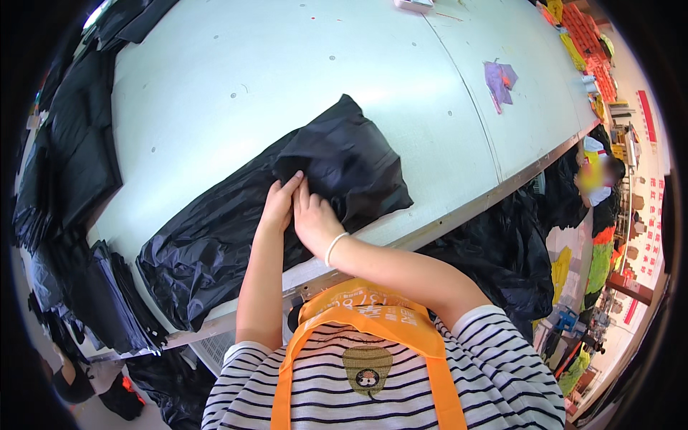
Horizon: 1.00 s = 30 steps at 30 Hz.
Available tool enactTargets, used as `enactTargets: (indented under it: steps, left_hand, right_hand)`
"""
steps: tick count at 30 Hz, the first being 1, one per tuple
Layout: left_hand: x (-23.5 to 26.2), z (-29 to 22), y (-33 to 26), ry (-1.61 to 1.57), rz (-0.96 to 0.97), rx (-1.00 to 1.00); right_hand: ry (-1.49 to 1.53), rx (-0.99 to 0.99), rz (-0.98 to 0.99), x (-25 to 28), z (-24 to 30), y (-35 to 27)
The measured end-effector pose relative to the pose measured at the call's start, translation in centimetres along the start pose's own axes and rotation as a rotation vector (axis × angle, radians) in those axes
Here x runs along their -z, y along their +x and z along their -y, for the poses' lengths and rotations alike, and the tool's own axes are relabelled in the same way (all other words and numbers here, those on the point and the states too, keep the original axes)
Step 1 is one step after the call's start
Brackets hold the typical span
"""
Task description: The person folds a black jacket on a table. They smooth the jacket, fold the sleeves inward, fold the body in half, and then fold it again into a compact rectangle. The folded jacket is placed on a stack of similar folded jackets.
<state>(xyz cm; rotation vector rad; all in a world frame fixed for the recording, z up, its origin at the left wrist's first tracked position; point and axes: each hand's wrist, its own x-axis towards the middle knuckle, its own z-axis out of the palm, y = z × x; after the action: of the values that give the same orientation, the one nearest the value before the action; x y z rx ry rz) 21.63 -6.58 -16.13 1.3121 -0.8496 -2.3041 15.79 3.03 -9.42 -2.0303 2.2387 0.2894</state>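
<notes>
A thin, slightly shiny black cloth [208,236] lies lengthwise across the near part of the table, wrinkled all along. Its right end is a raised, bunched fold [351,158] that rests over the rest of the cloth. My left hand [278,206] pinches the cloth at the near edge of this fold, thumb and fingers closed. Right beside it, touching, my right hand [317,223] with a white wristband grips the same edge. Its fingers are bent, and some fingertips are hidden in the cloth. Whether the cloth is a finished garment cannot be told.
The pale table [401,64] has a seam and a wooden near edge. Stacked black cloth pieces [79,150] line its left side. A purple scrap [499,82] lies far right, a small white box [414,6] at the back. Black cloth [494,251] hangs below the edge; a person [598,172] is at right.
</notes>
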Motion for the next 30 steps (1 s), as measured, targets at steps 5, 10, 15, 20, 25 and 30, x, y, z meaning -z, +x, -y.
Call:
enactTargets:
  steps: [5, 10, 15, 20, 25, 30]
  left_hand:
    - [0.3, -0.6, -0.2, -0.106, -0.005, 0.031]
    - [0.2, -0.7, -0.3, -0.093, -0.042, 0.032]
    - [-0.5, -1.5, -0.9, -0.125, -0.02, 0.042]
    - [0.2, -0.8, -0.4, -0.297, -0.006, 0.06]
    - [1.9, 0.6, 0.0, -0.389, 0.14, 0.08]
    - [2.8, 0.7, -0.4, -0.273, 0.298, -0.067]
  right_hand:
    - [1.087, 0.642, -0.411, 6.7, -4.4, -3.3]
    - [1.119, -0.31, -0.738, 3.8, -16.2, -1.9]
    - [1.157, -0.281, -0.39, -1.3, -15.6, -0.3]
    - [0.499, -0.07, -0.28, -2.9, -12.7, 0.5]
    - [0.333, -0.083, -0.185, -3.9, -10.0, 1.0]
    - [0.289, -0.085, -0.149, -4.1, -8.3, 1.3]
